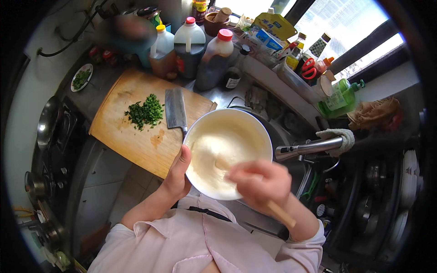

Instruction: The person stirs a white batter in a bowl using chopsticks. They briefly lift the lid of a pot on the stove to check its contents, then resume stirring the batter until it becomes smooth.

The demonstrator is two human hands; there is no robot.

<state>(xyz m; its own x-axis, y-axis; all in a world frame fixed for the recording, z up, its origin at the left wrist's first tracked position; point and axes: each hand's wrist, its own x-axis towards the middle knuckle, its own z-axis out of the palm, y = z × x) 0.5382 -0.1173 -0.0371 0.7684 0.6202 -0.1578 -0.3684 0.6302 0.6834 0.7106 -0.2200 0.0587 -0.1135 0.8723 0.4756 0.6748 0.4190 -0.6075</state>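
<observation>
A white bowl [203, 122] with a thin blue rim is tilted in front of my body, over the front edge of the counter. Pale, creamy batter [214, 148] coats its inside. My left hand [179, 174] grips the bowl's left side, thumb at the rim. Closed around a wooden spoon [281, 214], my right hand [261, 182] is over the bowl's lower right rim and smeared by motion. The spoon's blurred head dips into the batter. Just left of the bowl, a cleaver [175, 109] lies on a wooden cutting board [136, 148], beside chopped green herbs [146, 110].
Behind the board stand large jugs of dark liquid [189, 48] and a dark bottle [235, 68]. A sink with a metal faucet [309, 148] is at right, near a green pump bottle [339, 98]. A small plate of herbs [82, 78] sits far left, above the stove [63, 132].
</observation>
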